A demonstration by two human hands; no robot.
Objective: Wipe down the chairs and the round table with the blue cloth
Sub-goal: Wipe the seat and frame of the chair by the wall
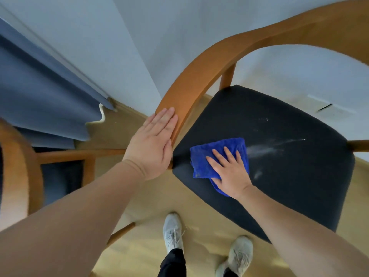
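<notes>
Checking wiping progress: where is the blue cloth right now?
In the head view, the blue cloth lies flat on the dark chair seat near its left edge, pressed under the right hand.

Head view, steeply down, close.

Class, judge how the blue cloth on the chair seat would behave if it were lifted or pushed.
The blue cloth is folded and bunched under the right hand, so it is probably floppy. Its plush pile suggests it would drag on the dark seat rather than slide.

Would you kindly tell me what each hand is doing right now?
Left hand: open, flat on the chair armrest.
Right hand: open, pressing the blue cloth onto the seat.
</notes>
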